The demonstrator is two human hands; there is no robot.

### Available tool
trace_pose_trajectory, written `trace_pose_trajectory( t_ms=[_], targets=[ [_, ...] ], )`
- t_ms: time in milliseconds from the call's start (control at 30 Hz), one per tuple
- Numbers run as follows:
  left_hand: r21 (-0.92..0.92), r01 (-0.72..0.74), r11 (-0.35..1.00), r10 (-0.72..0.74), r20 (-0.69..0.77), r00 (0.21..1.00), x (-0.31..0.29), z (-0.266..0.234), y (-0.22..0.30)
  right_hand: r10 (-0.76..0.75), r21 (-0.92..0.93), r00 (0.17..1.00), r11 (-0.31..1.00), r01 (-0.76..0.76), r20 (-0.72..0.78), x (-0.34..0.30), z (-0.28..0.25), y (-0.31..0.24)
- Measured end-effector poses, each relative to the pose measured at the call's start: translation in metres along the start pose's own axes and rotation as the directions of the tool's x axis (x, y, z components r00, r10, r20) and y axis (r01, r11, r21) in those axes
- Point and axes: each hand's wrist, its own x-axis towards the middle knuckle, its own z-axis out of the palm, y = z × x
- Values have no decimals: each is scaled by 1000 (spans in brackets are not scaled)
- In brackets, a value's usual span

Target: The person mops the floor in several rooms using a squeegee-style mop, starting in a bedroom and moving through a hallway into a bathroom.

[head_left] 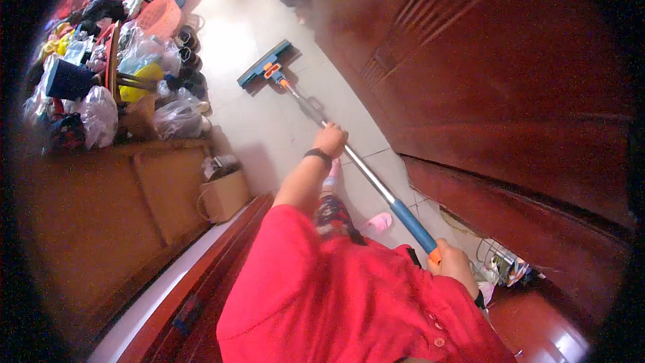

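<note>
A long-handled mop (366, 173) slants across the middle of the view, with a silver pole, a blue grip and an orange end. Its wide blue-green head (264, 67) with orange parts lies on the pale tiled floor (232, 128), ahead of me and a little to the left. My left hand (331, 140) is closed round the upper part of the silver pole, below the wringer lever. At the orange end of the handle, near my right side, my right hand (453, 263) is wrapped round it. The head's underside is hidden.
Far left, a heap of plastic bags (178, 114), clothes and baskets stands beside a row of shoes (189, 50). A brown paper bag (225, 196) stands by the wooden cabinet (107, 191). Dark red wooden panels (510, 94) line the right, with a wire basket (497, 255) below.
</note>
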Motion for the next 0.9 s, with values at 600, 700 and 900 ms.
trace_pose_trajectory(
  t_ms=[600, 700, 900],
  targets=[
    [-189, -406, 894, 446, 450, 774, -195, 209, 364, 354, -103, 928, 925, -366, -118, -276, 100, 337],
    [-309, -498, 810, 585, 485, 650, -213, 185, 432, 248, -186, 899, 926, -329, -360, -332, 88, 379],
    [-418, -529, 739, 673, 494, 550, -218, 176, 450, 100, -138, 831, 968, -207, -547, -357, 67, 372]
  ],
)
